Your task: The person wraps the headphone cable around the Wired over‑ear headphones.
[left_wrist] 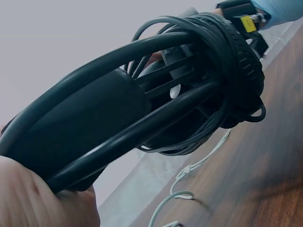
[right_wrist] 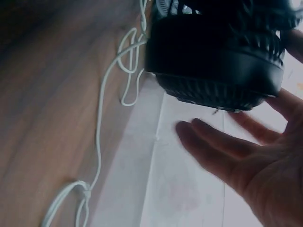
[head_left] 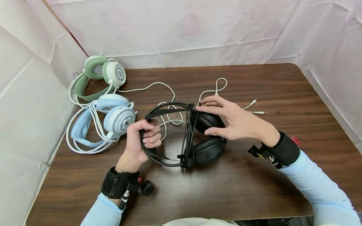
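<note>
Brown table [head_left: 254,188], black headphones [head_left: 210,121] held up over its middle.
Black cable [head_left: 189,135] bundled around the black headphones; blue-and-white headphones [head_left: 118,121] at the table's left, just in front of green-and-white headphones [head_left: 114,73]. I observe the left hand [head_left: 138,141] clamped round the black headband [head_left: 167,112]; the right hand [head_left: 232,121], fingers and thumb apart, is at the ear cups [head_left: 209,152], contact unconfirmed. Two white plugs [head_left: 258,112] lie beyond the right wrist.
</note>
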`<state>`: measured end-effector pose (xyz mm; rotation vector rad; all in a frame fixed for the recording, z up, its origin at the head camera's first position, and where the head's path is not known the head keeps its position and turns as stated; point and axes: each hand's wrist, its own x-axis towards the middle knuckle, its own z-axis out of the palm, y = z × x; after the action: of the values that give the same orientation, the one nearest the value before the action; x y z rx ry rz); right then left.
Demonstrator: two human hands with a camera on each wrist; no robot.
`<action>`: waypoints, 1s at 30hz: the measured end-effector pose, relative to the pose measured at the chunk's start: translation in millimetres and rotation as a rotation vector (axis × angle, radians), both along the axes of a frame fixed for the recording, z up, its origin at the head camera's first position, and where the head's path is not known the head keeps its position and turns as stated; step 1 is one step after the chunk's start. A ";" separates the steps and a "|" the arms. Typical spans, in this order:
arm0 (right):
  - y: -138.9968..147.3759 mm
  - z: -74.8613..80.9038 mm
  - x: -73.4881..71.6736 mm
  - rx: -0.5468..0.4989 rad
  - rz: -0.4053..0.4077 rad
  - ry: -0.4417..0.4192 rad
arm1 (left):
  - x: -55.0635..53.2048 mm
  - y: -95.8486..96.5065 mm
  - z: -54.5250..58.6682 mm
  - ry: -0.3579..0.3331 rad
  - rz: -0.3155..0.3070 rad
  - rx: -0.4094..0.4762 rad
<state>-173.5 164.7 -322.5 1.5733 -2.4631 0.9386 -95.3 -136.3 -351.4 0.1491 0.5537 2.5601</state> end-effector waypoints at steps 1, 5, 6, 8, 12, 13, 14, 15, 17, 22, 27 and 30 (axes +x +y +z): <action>0.9 -1.8 1.1 0.035 -0.018 -0.027 | 0.1 -0.7 0.6 -0.001 0.003 0.001; 2.8 -6.2 0.5 0.107 -0.044 -0.116 | -1.1 -1.6 3.7 0.013 0.002 -0.007; 3.1 -7.9 -0.2 0.106 -0.040 -0.144 | -0.8 -1.7 3.9 0.007 0.002 -0.008; 3.3 -12.8 -2.0 0.083 -0.017 -0.204 | -0.6 -1.8 3.8 0.002 -0.001 -0.005; 3.1 -23.4 -4.9 0.002 0.044 -0.355 | -1.3 -1.9 3.3 -0.020 -0.008 0.006; 2.6 -25.1 -5.1 -0.019 0.058 -0.386 | -1.6 -2.0 3.0 -0.021 -0.012 0.011; 2.2 -26.0 -4.7 -0.036 0.061 -0.405 | -1.9 -1.9 3.0 -0.022 -0.017 0.018; 1.7 -26.7 -4.3 -0.050 0.064 -0.421 | -2.0 -1.8 2.9 -0.028 -0.021 0.024; -0.2 -24.1 -1.5 -0.084 0.063 -0.444 | -2.0 -1.7 2.4 -0.038 -0.029 0.035; -4.6 -10.2 7.3 -0.183 0.026 -0.471 | -4.1 0.5 4.0 -0.114 0.005 -0.003; 0.2 -12.1 5.7 -0.240 -0.019 -0.524 | -8.2 6.3 7.5 -0.185 0.075 -0.158; 7.4 -19.9 0.4 -0.243 -0.042 -0.544 | -9.7 10.9 7.5 -0.220 0.115 -0.277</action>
<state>-173.2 172.1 -342.4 1.3112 -2.5419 1.7786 -104.9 -125.4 -343.9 -0.2650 0.8407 2.5328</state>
